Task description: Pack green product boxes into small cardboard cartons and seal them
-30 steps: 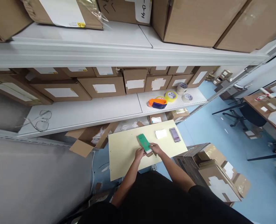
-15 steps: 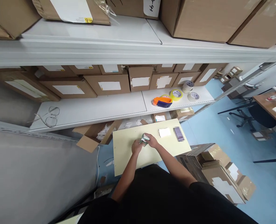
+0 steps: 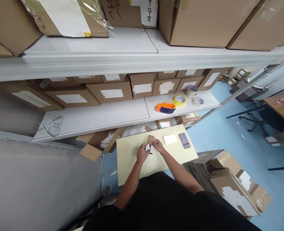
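Observation:
Over the cream board (image 3: 129,166), my left hand (image 3: 142,154) is closed around a small white box (image 3: 149,148) with dark markings or gaps. A brown cardboard flap (image 3: 150,139) stands up at the far side of this box; whether the two are joined I cannot tell. My right hand (image 3: 159,146) pinches the flap's right edge with its fingertips. To the right on the board lie a white stack, perhaps of paper (image 3: 170,139), and a purple item (image 3: 184,140) blurred by pixels.
A shelf (image 3: 122,114) behind the board carries cardboard boxes (image 3: 116,93), glasses (image 3: 54,125), an orange and blue tape dispenser (image 3: 166,107) and tape rolls (image 3: 179,100). An open carton (image 3: 101,141) sits at the board's left, and more cartons (image 3: 233,183) stand right.
The small box has turned in my hands, and its brown flap now shows upright. My right hand has shifted slightly onto the flap. The camera view has tilted a little upward.

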Demonstrator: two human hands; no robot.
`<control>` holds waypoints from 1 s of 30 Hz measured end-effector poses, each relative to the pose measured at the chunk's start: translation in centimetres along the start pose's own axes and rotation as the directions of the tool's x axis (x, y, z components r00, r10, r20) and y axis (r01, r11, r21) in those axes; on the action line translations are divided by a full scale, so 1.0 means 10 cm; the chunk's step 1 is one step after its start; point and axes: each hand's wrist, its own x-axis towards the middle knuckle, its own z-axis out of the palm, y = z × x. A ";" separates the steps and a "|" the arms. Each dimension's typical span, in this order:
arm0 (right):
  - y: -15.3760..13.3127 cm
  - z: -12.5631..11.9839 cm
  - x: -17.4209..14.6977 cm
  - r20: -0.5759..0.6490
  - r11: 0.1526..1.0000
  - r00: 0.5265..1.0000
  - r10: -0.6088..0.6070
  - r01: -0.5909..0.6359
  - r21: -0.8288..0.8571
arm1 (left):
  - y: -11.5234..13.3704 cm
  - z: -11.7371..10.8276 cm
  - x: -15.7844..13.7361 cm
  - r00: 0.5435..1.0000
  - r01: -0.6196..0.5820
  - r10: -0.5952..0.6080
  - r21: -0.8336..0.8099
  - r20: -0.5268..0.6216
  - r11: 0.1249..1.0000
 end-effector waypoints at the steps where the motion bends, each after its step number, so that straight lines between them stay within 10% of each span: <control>1: 0.01 0.02 -0.01 -0.034 1.000 0.999 0.023 -0.023 -0.005 | 0.04 0.01 -0.02 1.000 0.026 -0.026 0.022 -0.013 0.999; 8: 0.03 0.07 -0.11 -0.157 0.999 0.987 -0.042 0.041 -0.009 | 0.14 -0.02 -0.10 0.999 0.032 -0.034 -0.068 -0.030 0.997; 17: 0.04 0.05 -0.30 0.107 0.970 0.976 -0.188 0.202 -0.134 | -0.07 -0.04 -0.13 0.964 -0.172 0.170 -0.006 0.204 0.985; 24: 0.08 -0.19 -0.33 0.049 0.994 0.994 -0.095 0.098 -0.051 | -0.21 -0.01 -0.15 0.983 -0.163 0.173 -0.127 0.069 0.978; 30: 0.13 -0.13 -0.49 0.053 0.885 0.946 -0.320 0.318 -0.341 | -0.25 -0.04 -0.14 0.991 -0.114 0.123 -0.139 0.058 0.984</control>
